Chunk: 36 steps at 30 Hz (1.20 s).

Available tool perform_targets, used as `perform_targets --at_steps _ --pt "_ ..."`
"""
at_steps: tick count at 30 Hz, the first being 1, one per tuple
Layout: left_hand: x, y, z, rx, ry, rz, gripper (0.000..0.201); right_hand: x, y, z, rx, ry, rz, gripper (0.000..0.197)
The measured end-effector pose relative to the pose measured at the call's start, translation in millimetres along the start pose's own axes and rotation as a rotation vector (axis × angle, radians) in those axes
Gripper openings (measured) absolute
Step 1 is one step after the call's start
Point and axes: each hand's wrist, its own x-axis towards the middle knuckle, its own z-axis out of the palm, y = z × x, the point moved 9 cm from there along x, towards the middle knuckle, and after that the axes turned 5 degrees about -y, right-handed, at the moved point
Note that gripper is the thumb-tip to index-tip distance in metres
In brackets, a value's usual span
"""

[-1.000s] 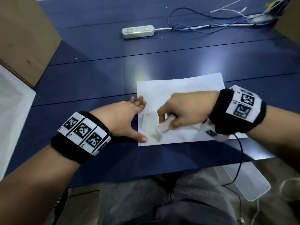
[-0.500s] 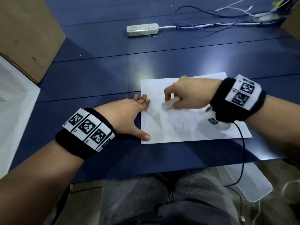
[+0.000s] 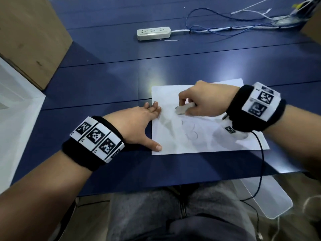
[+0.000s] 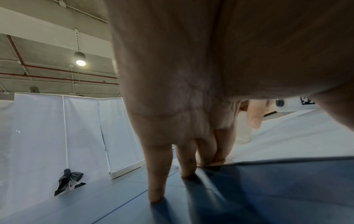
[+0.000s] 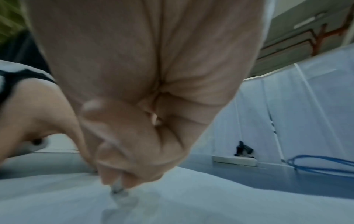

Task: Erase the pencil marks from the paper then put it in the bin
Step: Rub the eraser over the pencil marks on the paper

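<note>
— Two hands at the sheet, then; where does the paper point(image 3: 205, 136) lie?
— Flat on the blue worktop point(image 3: 104, 84), near its near edge, with faint pencil marks point(image 3: 192, 134) curling at its middle.
— And the left hand point(image 3: 137, 126)?
— Spread flat, grip wide, fingertips and thumb resting on the paper's left edge.
— The right hand point(image 3: 206, 101)?
— Its grip is closed round a white eraser point(image 3: 184, 109), the tip pressed to the paper toward the far side, above the marks. The right wrist view is blurred.
— Anything else about?
— One white power strip point(image 3: 153, 33) far off, blue cables point(image 3: 217, 30) trailing right of it, and a cardboard box point(image 3: 29, 37) at far left.
</note>
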Motion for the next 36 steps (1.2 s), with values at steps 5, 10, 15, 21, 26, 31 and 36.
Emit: perform_targets --at_steps 5,10,15,21,26,31,36 --pt "2 -2 2 0.006 -0.009 0.000 0.127 -36 -50 37 0.061 -0.257 -0.258 0.015" --pt "2 -1 1 0.007 -0.001 0.002 0.126 -5 -4 2 0.007 -0.035 -0.003 0.035" --pt "2 -2 1 0.002 0.000 -0.002 0.126 -28 -32 20 0.002 -0.128 -0.169 0.022" --pt "2 -2 1 0.008 -0.004 -0.004 0.126 -10 -21 16 0.004 -0.115 -0.125 0.019" --pt "0 -1 0 0.013 -0.005 -0.003 0.125 -11 -9 6 0.032 -0.031 -0.078 0.025" --pt "0 -2 1 0.010 -0.008 -0.002 0.126 -28 -36 31 0.045 -0.230 -0.200 0.023" --pt "0 0 0 0.017 0.001 -0.003 0.125 -1 8 -5 0.057 0.014 -0.014 0.057"
